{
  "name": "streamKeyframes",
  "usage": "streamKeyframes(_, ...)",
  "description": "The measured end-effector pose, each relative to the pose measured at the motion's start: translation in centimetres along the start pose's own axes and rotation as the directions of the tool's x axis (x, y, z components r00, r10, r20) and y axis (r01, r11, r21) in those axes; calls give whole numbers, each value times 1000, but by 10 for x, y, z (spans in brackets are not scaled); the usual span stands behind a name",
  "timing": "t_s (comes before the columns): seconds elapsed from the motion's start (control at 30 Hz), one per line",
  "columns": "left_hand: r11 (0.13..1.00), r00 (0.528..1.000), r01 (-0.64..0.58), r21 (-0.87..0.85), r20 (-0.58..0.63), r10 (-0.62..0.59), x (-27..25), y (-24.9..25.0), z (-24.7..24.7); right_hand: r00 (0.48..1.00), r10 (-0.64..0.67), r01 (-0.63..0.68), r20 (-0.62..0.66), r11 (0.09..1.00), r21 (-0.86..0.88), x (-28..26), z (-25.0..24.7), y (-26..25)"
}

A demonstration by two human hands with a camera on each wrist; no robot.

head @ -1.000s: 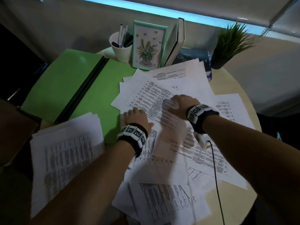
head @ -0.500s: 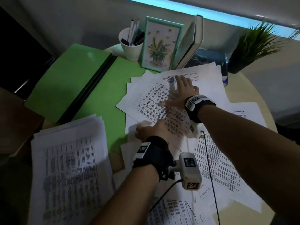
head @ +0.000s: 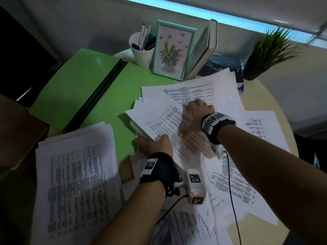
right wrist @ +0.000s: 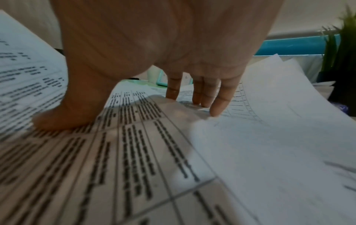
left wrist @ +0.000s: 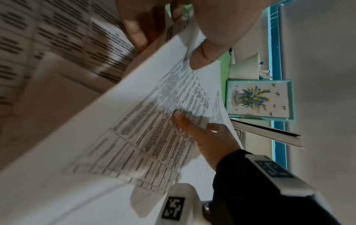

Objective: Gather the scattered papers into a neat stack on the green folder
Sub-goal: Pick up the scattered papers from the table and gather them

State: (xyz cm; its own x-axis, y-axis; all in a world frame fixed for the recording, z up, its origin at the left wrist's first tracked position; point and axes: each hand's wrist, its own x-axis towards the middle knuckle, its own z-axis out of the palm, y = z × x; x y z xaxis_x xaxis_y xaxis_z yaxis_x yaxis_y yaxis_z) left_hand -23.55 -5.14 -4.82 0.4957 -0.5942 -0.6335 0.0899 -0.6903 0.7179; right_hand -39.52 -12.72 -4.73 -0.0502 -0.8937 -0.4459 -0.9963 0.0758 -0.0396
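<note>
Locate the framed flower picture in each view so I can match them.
Head: framed flower picture, top centre, upright beside the pen cup.
Left wrist: right of centre, rotated sideways.
Right wrist: only a teal frame corner behind the fingers.
Shared landmark: the frame itself.

left hand (head: 155,145): thumb over, fingers under, pinching | right hand (head: 196,114): flat, pressing down

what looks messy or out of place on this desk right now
The papers are the odd part: loose sheets fan out at mixed angles over the table, and only some overlap the green folder. A separate pile hangs over the near left edge. Nothing looks torn or spilled.
</note>
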Motion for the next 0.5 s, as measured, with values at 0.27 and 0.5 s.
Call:
streamKeyframes(0.27,995,1000,24,-92,10,-23,-7,-19,-9,992,85,-94,88,991,99,-22,-3,-6)
streamKeyframes(0.5,999,998,15,-45,65,-12,-1,-14,-24,964,171,-265,205,717,645,-54,1,16)
